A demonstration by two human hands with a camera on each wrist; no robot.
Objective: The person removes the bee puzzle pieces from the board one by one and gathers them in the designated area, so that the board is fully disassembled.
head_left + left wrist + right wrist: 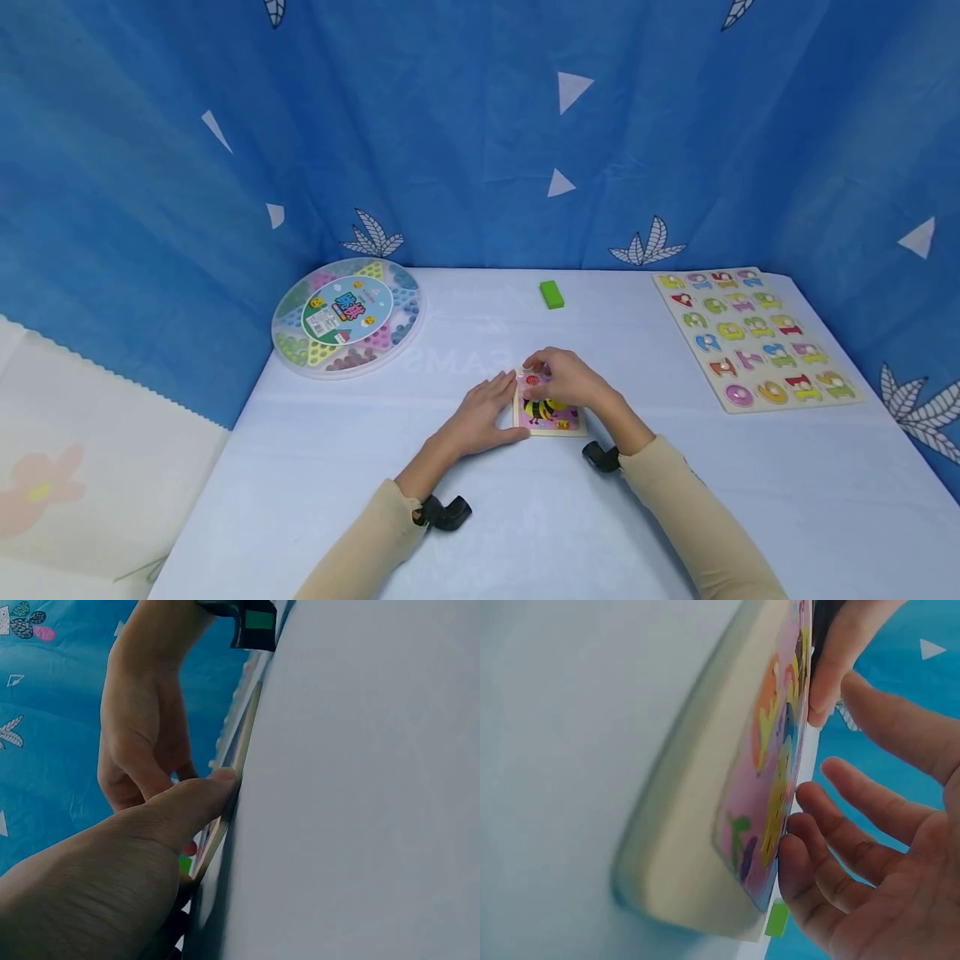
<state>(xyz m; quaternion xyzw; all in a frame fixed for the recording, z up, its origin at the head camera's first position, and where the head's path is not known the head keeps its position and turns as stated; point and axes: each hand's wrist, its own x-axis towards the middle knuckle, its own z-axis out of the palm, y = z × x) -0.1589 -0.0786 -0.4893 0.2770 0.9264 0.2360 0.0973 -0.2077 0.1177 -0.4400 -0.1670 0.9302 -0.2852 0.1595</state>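
Two tan sleeves [697, 525] reach up toward a small bee picture board [551, 410] on the white table [525, 533]. Each wrist wears a black gadget [450, 512], on the near side of the bee picture board. The left hand [480, 417] is spread out, with its fingers at the board's left side and its thumb touching the near edge. The right hand [568, 379] bends over the board's far part. Its fingers are loosely bent, with their tips at the board, and its thumb is apart from them. Past the bee picture board is a green block [552, 294]. Farther off to its left sits a round marble game [347, 317]. To its right lies a number board [757, 342]. Behind it all hangs a blue curtain [480, 125].
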